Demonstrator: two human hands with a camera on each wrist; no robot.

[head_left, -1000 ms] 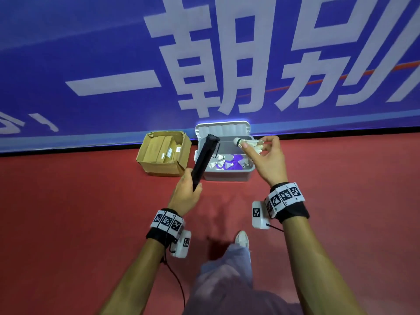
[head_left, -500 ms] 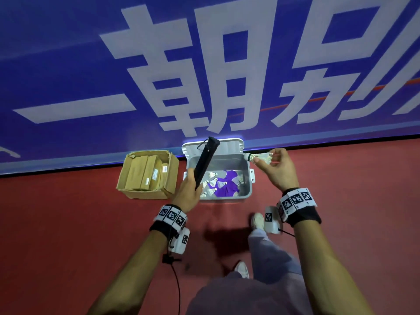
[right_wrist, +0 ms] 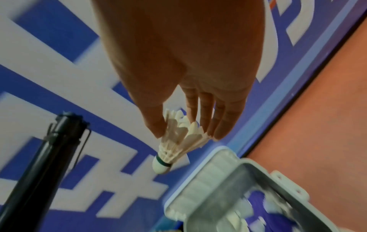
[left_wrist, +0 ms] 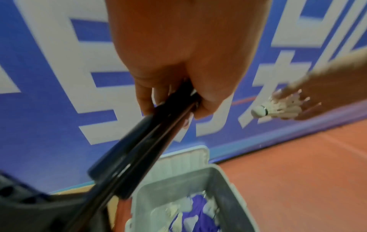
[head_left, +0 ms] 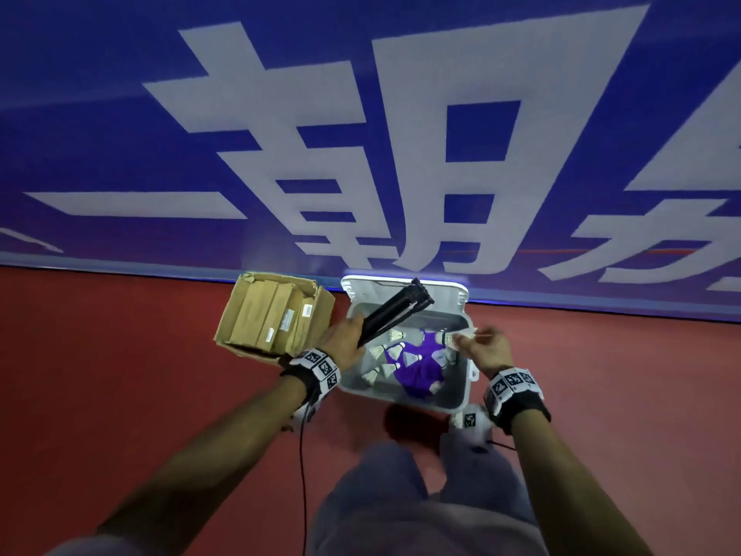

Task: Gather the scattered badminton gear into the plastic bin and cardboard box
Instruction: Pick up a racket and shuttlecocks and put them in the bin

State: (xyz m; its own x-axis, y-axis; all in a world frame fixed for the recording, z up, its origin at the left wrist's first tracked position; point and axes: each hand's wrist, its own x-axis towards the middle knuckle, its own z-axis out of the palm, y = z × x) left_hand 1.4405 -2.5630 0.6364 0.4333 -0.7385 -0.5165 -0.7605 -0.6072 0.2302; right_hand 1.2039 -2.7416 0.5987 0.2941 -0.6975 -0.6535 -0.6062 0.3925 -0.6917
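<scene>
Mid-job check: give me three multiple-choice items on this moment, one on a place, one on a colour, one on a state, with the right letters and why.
1. Where is the cardboard box?
A. left of the plastic bin
B. inside it
C. right of it

2. What colour is the cloth in the bin?
A. green
B. purple
C. yellow

3. What is the right hand doing?
A. hanging idle
B. pressing the lid shut
C. pinching a shuttlecock by its feathers

Answers: 1 A, the head view shows the box to the bin's left. 2 B, purple lies among the shuttlecocks. 3 C, the right wrist view shows fingertips on the feathers, cork down.
</scene>
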